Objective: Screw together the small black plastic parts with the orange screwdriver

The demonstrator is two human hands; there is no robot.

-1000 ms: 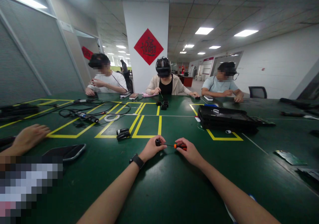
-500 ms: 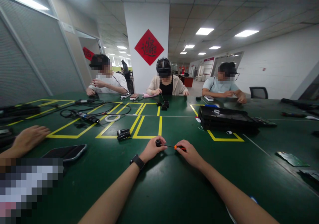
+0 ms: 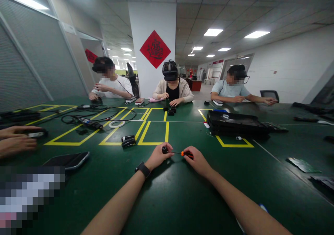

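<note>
A co-worker's hand [image 3: 176, 101] mid-frame has shifted left; just below centre, our left grip [image 3: 158, 157] pinches a black part [image 3: 164, 149], our right grip [image 3: 197, 159] clasps the screwdriver [image 3: 182, 154], which could slip if tilted.

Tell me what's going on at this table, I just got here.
The wearer's left hand holds a small black part, and the right hand grips an orange-and-black screwdriver. Its shaft points toward the left hand; whether the tip touches the part can't be made out. Two black cylindrical pieces lie on the green table, just beyond the left hand. Across it, a person in a beige jacket works over a cluster of small black pieces.
</note>
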